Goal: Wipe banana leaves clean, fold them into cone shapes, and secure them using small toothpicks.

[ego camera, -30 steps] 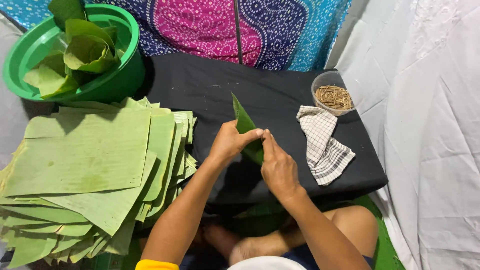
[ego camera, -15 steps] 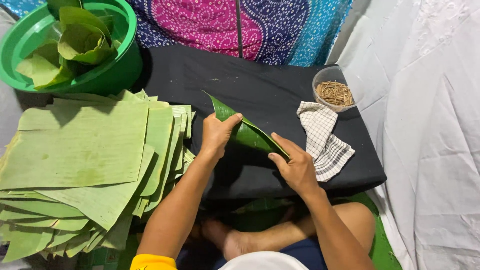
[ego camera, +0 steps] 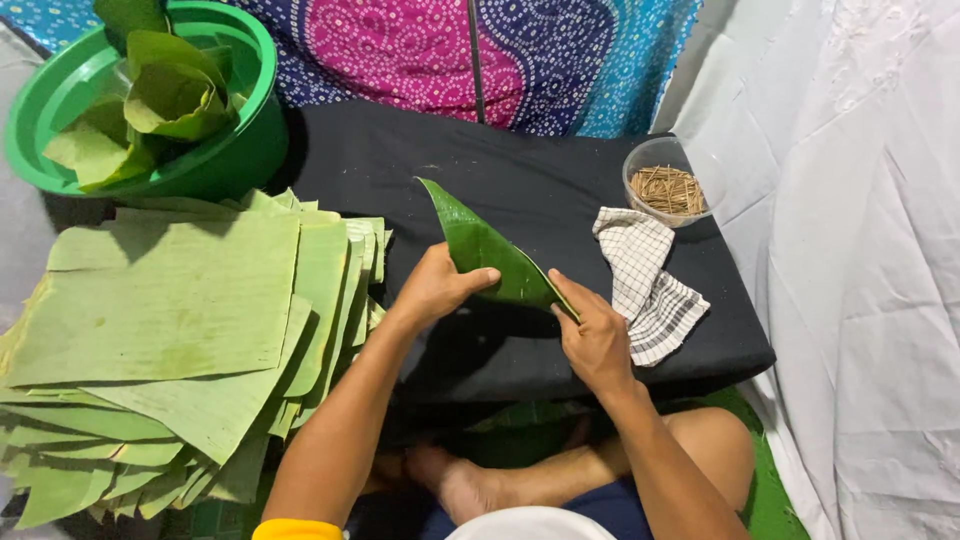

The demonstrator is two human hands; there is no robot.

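- Folded banana leaf (ego camera: 487, 256) held between both hands above the black table (ego camera: 560, 170), near its front-middle.
- Left hand (ego camera: 437, 288): thumb lies over the leaf's lower left edge, remaining fingers curled beneath it; grip closed on the leaf.
- Right hand (ego camera: 594, 336): fingers pinch the leaf's lower right end, thumb side against the fold; grip closed on the leaf.
- Leaf runs diagonally, pointed tip up and to the left, broad end down toward the right hand. Tip projects free beyond both hands.
- Appearance: dark glossy green, smooth, folded to a long tapering cone-like shape, one crisp straight edge along the right side.
- Count: one leaf in hand.
- One stack of flat cut leaves (ego camera: 170, 330), pale green, fanned out at the person's left; sheet number cannot be told.
- One green basin (ego camera: 235, 150) at upper left holding several rolled leaves (ego camera: 165, 95); exact number unclear.
- One clear bowl of small sticks (ego camera: 670, 185) at the table's far right.
- One checked cloth (ego camera: 645, 280) just below the bowl, near the right hand, not touching it.
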